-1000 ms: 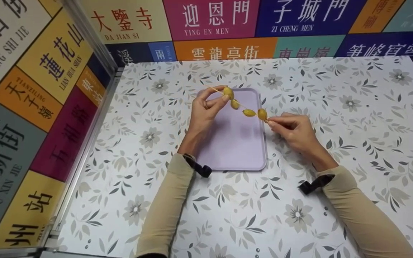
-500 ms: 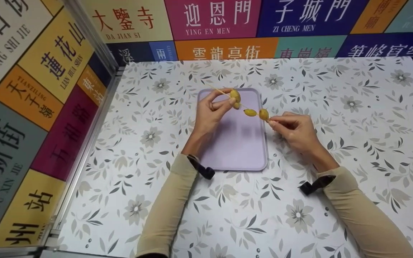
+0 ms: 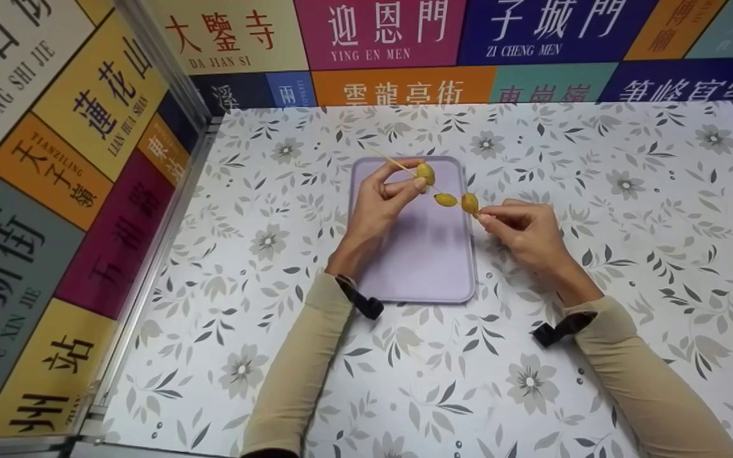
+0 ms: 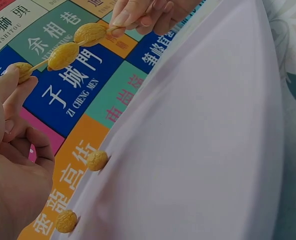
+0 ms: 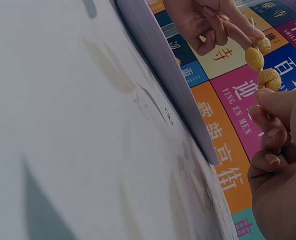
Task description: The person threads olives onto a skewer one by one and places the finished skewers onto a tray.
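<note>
A lilac tray (image 3: 424, 273) bearing two yellow fruits (image 4: 97, 160) sits on a floral bench (image 3: 443, 369) near a lettered wall (image 3: 382, 32); the left hand (image 3: 382, 197) pinches a skewered fruit (image 3: 426, 172), the right hand (image 3: 529, 235) the skewer (image 3: 398, 163).

Tan sleeves (image 3: 300, 362), black wrist straps (image 3: 371, 308)

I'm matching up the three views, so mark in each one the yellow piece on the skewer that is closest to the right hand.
Head: yellow piece slightly right of centre, by the fingertips of the right hand.
Left wrist: yellow piece near the top, left of centre.
Right wrist: yellow piece toward the upper right.
Shared landmark: the lilac tray.
</note>
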`<state>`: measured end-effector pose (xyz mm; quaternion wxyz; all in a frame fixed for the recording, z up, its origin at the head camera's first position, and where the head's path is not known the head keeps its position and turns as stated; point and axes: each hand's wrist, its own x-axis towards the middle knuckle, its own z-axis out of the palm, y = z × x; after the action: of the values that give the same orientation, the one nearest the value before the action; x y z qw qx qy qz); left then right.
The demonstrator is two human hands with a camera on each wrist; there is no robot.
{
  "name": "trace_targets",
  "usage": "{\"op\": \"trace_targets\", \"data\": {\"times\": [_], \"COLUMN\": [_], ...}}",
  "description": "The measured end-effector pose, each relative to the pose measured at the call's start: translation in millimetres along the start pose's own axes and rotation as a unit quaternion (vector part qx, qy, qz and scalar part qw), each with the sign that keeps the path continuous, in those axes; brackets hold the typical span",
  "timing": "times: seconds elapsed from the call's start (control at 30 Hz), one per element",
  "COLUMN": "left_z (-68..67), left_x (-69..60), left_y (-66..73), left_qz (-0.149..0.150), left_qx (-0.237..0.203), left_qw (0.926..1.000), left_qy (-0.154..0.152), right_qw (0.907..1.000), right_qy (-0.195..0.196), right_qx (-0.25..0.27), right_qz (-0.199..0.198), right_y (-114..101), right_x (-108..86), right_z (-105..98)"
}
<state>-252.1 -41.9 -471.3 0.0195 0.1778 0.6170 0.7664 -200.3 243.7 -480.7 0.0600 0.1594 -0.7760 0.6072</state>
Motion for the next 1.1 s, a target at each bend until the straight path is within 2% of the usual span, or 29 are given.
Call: {"op": "trace_targets", "data": {"times": [0.4,0.67,0.83,0.9,1.1], "left_z": [2.5,2.9,-0.8,-2.4,-1.6], "left_x": [-1.0,-1.1,-0.7,0.0,3.7], "left_y": [-3.0,-4.0,-4.5,-5.0,-6.5], "left_qz": [-0.007,-0.021,-0.031,-0.03,0.006], "left_qx": [-0.013,0.0,0.017,0.026,0.05], "left_qw": [0.9998,0.9997,0.9994,0.9991,0.9987], "left_qy": [-0.014,-0.013,0.003,0.012,0.008], "right_qw": [0.9997,0.9999,0.9996,0.9987,0.9925], "right_qy": [0.019,0.009,-0.019,-0.039,-0.084], "right_qx": [0.016,0.005,-0.021,-0.027,-0.044], "right_qz": [0.004,0.006,0.003,0.017,0.077], "right_y": [3.0,2.2,2.3,2.4,1.7], "right_x": [1.0,0.1,1.0,1.3,-2.8], "right_z": [2.9,0.8,0.4,0.7,2.7]}}
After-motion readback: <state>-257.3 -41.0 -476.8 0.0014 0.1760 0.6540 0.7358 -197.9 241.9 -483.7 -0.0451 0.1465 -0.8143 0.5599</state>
